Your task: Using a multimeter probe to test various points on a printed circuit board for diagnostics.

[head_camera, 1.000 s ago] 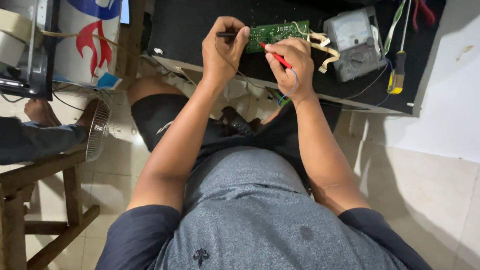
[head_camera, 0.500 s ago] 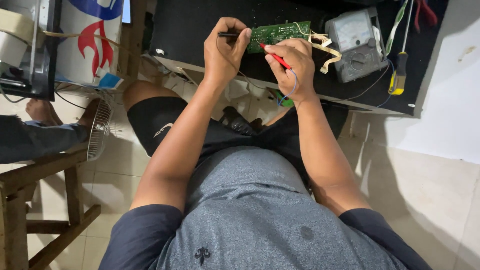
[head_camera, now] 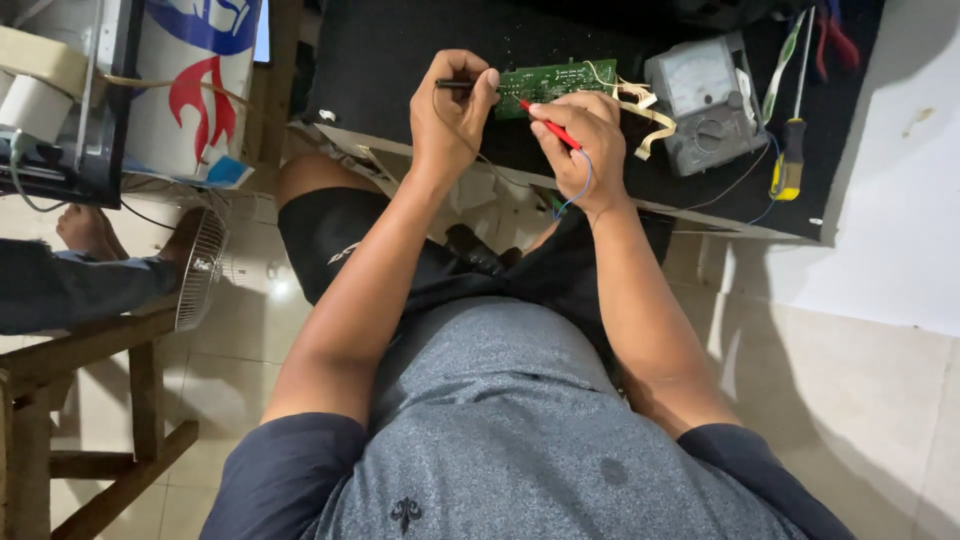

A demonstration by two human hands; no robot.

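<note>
Black and cluttered, the low workbench [head_camera: 400, 60] carries a green circuit board [head_camera: 545, 85] at its near edge, where the left hand [head_camera: 450, 115] pinches a black probe [head_camera: 455, 86] and the right hand [head_camera: 580, 140] grips a red probe [head_camera: 548, 124] — both tips on the board. Judging by this, probing is under way; the next touch calls for steady tips and a glance at the grey analog meter [head_camera: 705, 100] just beside, with screwdrivers [head_camera: 790, 110] farther right.

Small electronics repair workshop: analog multimeter [head_camera: 705, 100], green circuit board [head_camera: 548, 85], screwdrivers [head_camera: 790, 150] on black counter [head_camera: 400, 60]; tiled floor [head_camera: 860, 400], small fan [head_camera: 200, 268] nearby.
</note>
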